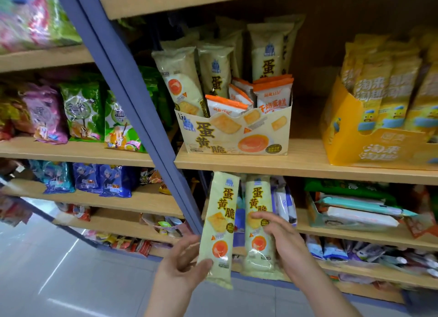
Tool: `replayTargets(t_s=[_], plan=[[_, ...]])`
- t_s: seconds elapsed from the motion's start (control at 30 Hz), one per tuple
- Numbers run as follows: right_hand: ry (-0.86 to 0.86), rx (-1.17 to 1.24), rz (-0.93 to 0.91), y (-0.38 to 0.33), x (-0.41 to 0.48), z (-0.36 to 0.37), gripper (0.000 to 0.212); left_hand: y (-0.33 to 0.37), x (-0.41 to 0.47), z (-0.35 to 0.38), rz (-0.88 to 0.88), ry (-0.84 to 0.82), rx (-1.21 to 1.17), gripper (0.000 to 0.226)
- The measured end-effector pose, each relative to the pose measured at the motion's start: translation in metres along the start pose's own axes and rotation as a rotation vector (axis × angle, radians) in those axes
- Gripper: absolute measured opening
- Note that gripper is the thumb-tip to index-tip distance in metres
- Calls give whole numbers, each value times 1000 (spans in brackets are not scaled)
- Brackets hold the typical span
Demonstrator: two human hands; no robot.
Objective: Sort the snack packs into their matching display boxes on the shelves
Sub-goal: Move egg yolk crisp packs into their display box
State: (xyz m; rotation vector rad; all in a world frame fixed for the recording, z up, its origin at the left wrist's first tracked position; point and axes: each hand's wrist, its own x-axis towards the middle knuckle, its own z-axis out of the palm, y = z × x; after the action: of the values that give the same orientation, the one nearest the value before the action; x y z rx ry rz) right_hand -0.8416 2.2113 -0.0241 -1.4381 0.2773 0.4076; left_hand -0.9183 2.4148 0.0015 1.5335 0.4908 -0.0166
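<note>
Left grip pinches one egg-yolk cracker pack upright (top end up); right grip seemingly holds a second pack, also vertical.

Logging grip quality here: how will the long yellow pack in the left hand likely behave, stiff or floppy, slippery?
Probably fairly stiff: the yellow pack stands straight though the left hand pinches only its lower end. Its glossy film may slip; the crackers pictured suggest fragile contents.

Bare shelf beside cream box
</note>
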Motion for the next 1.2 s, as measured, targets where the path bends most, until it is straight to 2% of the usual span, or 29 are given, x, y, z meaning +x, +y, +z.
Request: replayTargets(t_s=[0.03,0.07,0.13,0.23,0.43,0.5,0.63,0.7,0.87,0.97,1.03,1.1,1.2], plan=[[-34,-22,4,-4,-4,1,24,-1,-3,-1,-16,-56,-15,66],[-77,-66,8,-10,-10,3,20,-1,-6,0,-26,-109,-10,74],[-157,-146,-6,-19,-21,6,37,-3,-11,5,4,-176,54,76],[-224,-179,-37,-27,-33,9,41,-8,-14,13,45,-218,61,65],[-319,-175,-33,-29,-50,0,75,-4,-15,8,65,-457,116,84],[-345,-215,-84,-32,-58,-3,78,-1,-15,11,95,-507,171,85],[-281,-237,-224,-43,-74,-5,85,22,-23,30,167,-494,160,84],[-232,-250,-336,-54,-82,-4,81,37,-26,38,213,-486,159,90],[-79,-349,-601,-78,-89,0,66,71,-33,60,368,-594,210,81],[-17,-484,-649,-89,-92,-4,93,81,-38,75,487,-605,299,81],[-62,-338,-621,-97,-92,-12,96,90,-39,81,528,-677,345,81],[-83,-179,-583,-102,-90,-20,89,103,-37,83,538,-798,379,80],[-24,-66,-571,-107,-83,-30,89,123,-31,79,558,-866,474,72]])
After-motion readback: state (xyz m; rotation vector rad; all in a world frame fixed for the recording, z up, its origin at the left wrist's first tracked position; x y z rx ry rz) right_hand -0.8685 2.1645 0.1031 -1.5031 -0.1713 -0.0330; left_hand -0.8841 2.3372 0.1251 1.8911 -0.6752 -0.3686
